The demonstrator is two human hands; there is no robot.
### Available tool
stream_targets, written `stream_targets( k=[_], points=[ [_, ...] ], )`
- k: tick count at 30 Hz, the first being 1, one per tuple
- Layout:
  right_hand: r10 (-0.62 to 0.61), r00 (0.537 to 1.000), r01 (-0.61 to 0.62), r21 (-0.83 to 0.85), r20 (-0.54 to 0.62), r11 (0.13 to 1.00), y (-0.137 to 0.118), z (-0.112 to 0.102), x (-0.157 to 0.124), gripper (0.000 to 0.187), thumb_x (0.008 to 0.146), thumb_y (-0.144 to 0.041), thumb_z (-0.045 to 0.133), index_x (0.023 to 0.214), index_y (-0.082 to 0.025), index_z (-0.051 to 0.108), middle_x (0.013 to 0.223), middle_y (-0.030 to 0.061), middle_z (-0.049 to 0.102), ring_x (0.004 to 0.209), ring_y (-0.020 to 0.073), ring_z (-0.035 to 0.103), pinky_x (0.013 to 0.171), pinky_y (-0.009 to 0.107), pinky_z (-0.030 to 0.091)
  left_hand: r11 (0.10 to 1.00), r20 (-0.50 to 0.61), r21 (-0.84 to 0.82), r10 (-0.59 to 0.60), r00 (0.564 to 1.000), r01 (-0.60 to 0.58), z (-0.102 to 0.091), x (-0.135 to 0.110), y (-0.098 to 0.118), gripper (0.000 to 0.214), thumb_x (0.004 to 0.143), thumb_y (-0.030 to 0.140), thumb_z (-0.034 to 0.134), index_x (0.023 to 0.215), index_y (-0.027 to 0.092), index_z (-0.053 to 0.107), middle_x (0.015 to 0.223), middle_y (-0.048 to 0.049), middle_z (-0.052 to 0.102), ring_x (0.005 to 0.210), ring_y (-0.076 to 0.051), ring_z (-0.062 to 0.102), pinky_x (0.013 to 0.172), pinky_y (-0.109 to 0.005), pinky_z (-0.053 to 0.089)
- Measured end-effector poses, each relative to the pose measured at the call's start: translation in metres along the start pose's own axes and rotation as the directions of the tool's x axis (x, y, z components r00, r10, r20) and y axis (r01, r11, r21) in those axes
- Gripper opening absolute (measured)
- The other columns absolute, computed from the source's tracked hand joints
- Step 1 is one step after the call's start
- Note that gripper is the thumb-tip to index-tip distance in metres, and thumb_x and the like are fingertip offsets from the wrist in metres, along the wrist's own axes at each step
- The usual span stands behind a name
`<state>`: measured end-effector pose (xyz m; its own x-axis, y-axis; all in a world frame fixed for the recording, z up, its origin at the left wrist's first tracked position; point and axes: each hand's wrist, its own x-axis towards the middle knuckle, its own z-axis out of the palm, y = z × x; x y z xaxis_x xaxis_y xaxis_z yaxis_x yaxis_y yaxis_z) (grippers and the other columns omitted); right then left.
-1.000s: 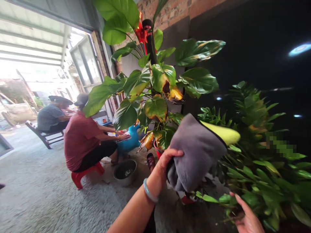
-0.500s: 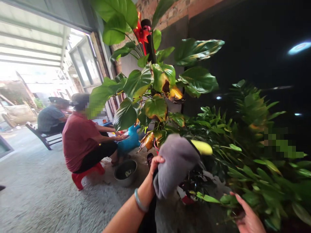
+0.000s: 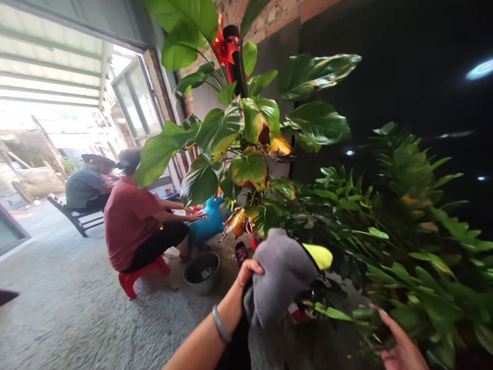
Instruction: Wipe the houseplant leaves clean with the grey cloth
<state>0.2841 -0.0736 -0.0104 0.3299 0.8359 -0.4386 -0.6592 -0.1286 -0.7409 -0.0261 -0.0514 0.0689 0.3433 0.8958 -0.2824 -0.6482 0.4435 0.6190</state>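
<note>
My left hand [image 3: 248,277], with a pale bangle at the wrist, is closed on a grey cloth [image 3: 283,272]. The cloth hangs bunched, and a bright yellow part [image 3: 319,256] sticks out at its right end. At the lower right, my right hand [image 3: 402,339] has its fingers apart, close to the low green leaves [image 3: 365,314] of a bushy plant; whether a fingertip touches a leaf I cannot tell. Above the cloth rises a tall potted plant with broad leaves [image 3: 250,167], some yellowed and browned, and a red bow [image 3: 226,49] on its dark pole.
On the left, a person in a red shirt [image 3: 133,221] sits on a red stool [image 3: 144,275] with hands near a blue object [image 3: 210,221]. A basin [image 3: 202,272] stands on the concrete floor. Farther back, another person [image 3: 84,182] sits on a bench. A dark wall [image 3: 385,77] rises at right.
The cloth has dropped slightly, and its yellow end has shifted a little left and down. My right hand has moved slightly right. The view has swung a little.
</note>
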Motion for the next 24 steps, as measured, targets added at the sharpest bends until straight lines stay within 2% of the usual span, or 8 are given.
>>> stream_targets(
  k=[3,6,9,12,14,17,20,24],
  points=[
    [0.019,1.000,-0.019,-0.011,-0.001,1.000,-0.006,0.009,-0.006,0.031,0.044,-0.024,0.075,0.074,-0.025,0.068,0.065,-0.0027,0.072,0.057,0.0194,0.065,0.041,0.025,0.049,0.976,-0.054,-0.082,0.196,0.979,-0.199,0.037,0.007,0.036,0.025,0.057,0.020,0.059,0.079,0.013,0.067,0.060,-0.0027,0.070,0.066,-0.025,0.068,0.073,-0.035,0.053],
    [0.015,1.000,-0.015,-0.015,-0.024,1.000,-0.011,0.017,-0.013,0.031,0.042,-0.023,0.073,0.073,-0.024,0.067,0.060,-0.0031,0.071,0.053,0.0182,0.064,0.038,0.024,0.047,0.948,-0.269,-0.091,0.272,0.924,-0.306,0.055,0.018,0.048,0.018,0.066,0.025,0.061,0.079,0.014,0.064,0.060,-0.0027,0.069,0.056,-0.020,0.066,0.067,-0.032,0.053],
    [0.002,1.000,-0.003,-0.028,-0.030,1.000,-0.011,0.017,-0.015,0.028,0.044,-0.025,0.072,0.071,-0.025,0.065,0.062,-0.0024,0.071,0.057,0.0200,0.065,0.044,0.027,0.051,0.986,-0.357,-0.079,0.109,0.928,-0.146,0.041,0.017,0.032,0.019,0.062,0.015,0.058,0.080,0.012,0.063,0.060,-0.0050,0.069,0.054,-0.020,0.065,0.063,-0.031,0.053],
    [0.027,0.999,-0.028,-0.038,-0.038,0.999,-0.008,0.014,-0.014,0.029,0.043,-0.030,0.073,0.071,-0.024,0.065,0.064,0.0002,0.072,0.066,0.0229,0.067,0.051,0.030,0.053,0.994,-0.236,-0.089,-0.085,0.968,0.066,0.021,0.001,0.018,0.036,0.053,0.012,0.053,0.087,0.008,0.064,0.065,-0.0087,0.071,0.065,-0.026,0.069,0.066,-0.034,0.053],
    [0.059,0.997,-0.061,-0.044,-0.043,0.997,-0.009,0.014,-0.013,0.033,0.041,-0.030,0.074,0.071,-0.022,0.066,0.064,0.0020,0.072,0.067,0.0228,0.066,0.053,0.029,0.054,0.995,-0.129,-0.093,-0.046,0.991,0.034,0.022,-0.008,0.020,0.045,0.050,0.013,0.050,0.092,0.008,0.065,0.070,-0.0084,0.073,0.074,-0.028,0.069,0.071,-0.036,0.053],
    [0.085,0.995,-0.086,-0.034,-0.045,0.996,-0.012,0.018,-0.016,0.036,0.037,-0.027,0.075,0.071,-0.022,0.065,0.060,0.0004,0.071,0.059,0.0200,0.065,0.048,0.027,0.051,0.981,-0.051,-0.113,0.155,0.987,-0.160,0.042,-0.005,0.036,0.044,0.053,0.017,0.051,0.094,0.011,0.065,0.074,-0.0074,0.073,0.079,-0.029,0.069,0.075,-0.038,0.053],
    [0.062,0.997,-0.062,-0.017,-0.043,0.998,-0.014,0.023,-0.018,0.036,0.037,-0.025,0.075,0.071,-0.022,0.065,0.057,-0.0019,0.070,0.055,0.0175,0.063,0.045,0.024,0.049,0.959,-0.161,-0.113,0.239,0.958,-0.258,0.061,0.016,0.043,0.029,0.060,0.020,0.057,0.087,0.013,0.065,0.068,-0.0051,0.071,0.069,-0.024,0.069,0.072,-0.034,0.054],
    [0.043,0.998,-0.044,-0.015,-0.050,0.999,-0.009,0.018,-0.013,0.031,0.042,-0.025,0.074,0.071,-0.022,0.067,0.060,-0.0028,0.071,0.057,0.0169,0.064,0.044,0.022,0.048,0.997,-0.344,-0.075,-0.008,0.939,-0.019,0.046,0.031,0.004,0.017,0.061,0.013,0.057,0.077,0.013,0.064,0.051,-0.0020,0.065,0.047,-0.020,0.062,0.057,-0.031,0.053]
  ],
)
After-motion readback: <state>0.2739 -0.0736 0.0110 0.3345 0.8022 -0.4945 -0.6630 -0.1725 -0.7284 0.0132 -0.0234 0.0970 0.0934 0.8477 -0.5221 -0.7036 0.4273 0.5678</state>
